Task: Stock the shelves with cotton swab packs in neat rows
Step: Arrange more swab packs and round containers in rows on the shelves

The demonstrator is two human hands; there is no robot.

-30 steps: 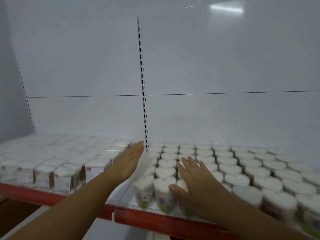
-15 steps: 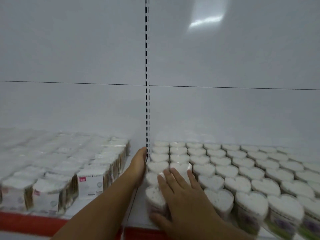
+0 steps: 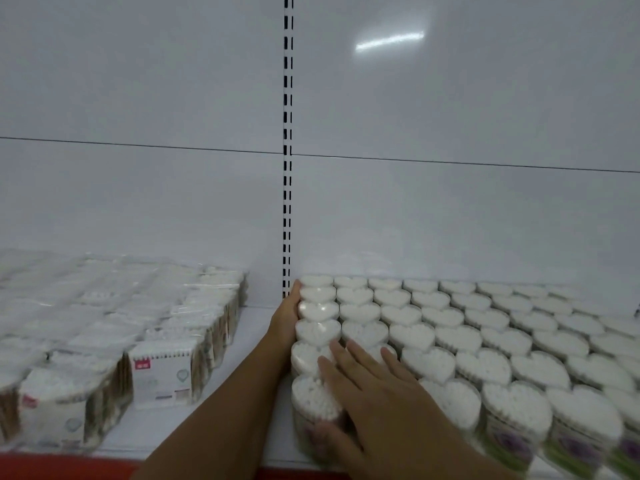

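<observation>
Bottom edge of frame: red shelf lip (image 3: 52,467), blurred, with the white shelf deck (image 3: 249,358) behind it. Lower centre: right hand (image 3: 377,396) lies palm-down on top of the heart-shaped swab packs (image 3: 450,327), fingers straight and slightly spread, not curled round anything; the thumb rests against the front face of the front pack (image 3: 311,396) in the leftmost column. Fingertips reach the second and third packs back. Left forearm enters from the lower left and runs diagonally up to centre frame. Left hand (image 3: 285,320) is flat and extended, palm set against the left side of that same leftmost column, fingertips near the rearmost pack; nothing is gripped. The heart packs stand upright, white tops up, in touching rows that fill the deck from centre frame to the right edge and back to the rear panel; the nearest ones at lower right show purple and green label print, blurred. The leftmost column, six packs deep, sits between the two hands. Left half of frame: rectangular swab packs (image 3: 162,379) in clear wrap, also in rows, front ones with a red tag; a bare strip of deck separates them from the hearts, and the left arm lies over it. Behind, centre: slotted upright (image 3: 287,150) rising to the top edge. White back panel (image 3: 450,98) crossed by a thin horizontal seam (image 3: 138,145). Upper right: light reflection (image 3: 389,41) on the panel.
</observation>
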